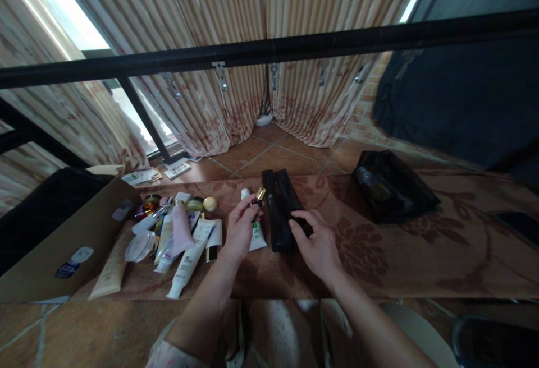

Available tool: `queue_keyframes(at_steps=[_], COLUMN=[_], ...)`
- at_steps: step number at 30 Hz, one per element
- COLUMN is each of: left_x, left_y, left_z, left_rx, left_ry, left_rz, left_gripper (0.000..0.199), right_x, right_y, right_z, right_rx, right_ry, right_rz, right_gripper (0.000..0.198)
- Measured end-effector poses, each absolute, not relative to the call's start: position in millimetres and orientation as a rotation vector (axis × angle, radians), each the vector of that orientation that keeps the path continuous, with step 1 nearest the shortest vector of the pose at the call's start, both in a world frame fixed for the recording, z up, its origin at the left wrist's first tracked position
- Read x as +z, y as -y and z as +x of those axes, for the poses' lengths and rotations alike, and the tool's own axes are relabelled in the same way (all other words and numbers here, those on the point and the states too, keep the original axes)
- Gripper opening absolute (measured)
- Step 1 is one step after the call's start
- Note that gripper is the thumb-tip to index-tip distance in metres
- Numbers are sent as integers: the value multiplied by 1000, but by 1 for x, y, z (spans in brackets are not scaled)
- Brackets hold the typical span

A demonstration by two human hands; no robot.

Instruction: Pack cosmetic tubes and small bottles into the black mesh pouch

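Note:
My left hand (pixel 241 228) pinches a small dark bottle with a gold cap (pixel 260 194), held upright above the table. Beneath that hand lies a white tube with green print (pixel 257 238), partly covered. A long black mesh pouch (pixel 278 219) lies in front of me, its top parted lengthwise. The right side of the pouch is gripped by my right hand (pixel 315 239), thumb and fingers closed on its edge. What lies inside the pouch is too dark to make out. Left of my hands is a pile of cosmetics, with a pink tube (pixel 182 228) and a white tube (pixel 190 258).
An open cardboard box (pixel 96 228) stands at the left end of the brown patterned cloth (pixel 357 258). To the right sits a black see-through bag (pixel 389 188). A dark phone-like slab (pixel 516 225) lies at the far right. A black metal rail (pixel 295 47) crosses before the curtains.

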State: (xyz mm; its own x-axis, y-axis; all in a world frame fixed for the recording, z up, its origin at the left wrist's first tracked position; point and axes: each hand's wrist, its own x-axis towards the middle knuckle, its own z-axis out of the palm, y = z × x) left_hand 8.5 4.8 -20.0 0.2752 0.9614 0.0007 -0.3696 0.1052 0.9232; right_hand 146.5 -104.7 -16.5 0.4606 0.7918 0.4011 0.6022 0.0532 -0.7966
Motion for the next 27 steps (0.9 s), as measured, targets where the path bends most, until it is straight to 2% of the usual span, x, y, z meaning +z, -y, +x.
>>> queue_keyframes(at_steps=[27], left_x=[-22], left_y=[-6], left_z=[9], left_rx=[1136], left_ry=[-782], left_rz=[1085], left_gripper=[40], right_x=[-16], right_y=[106], right_z=[146], right_rx=[224], right_ry=[1233], right_rz=[-1633], right_gripper=[19])
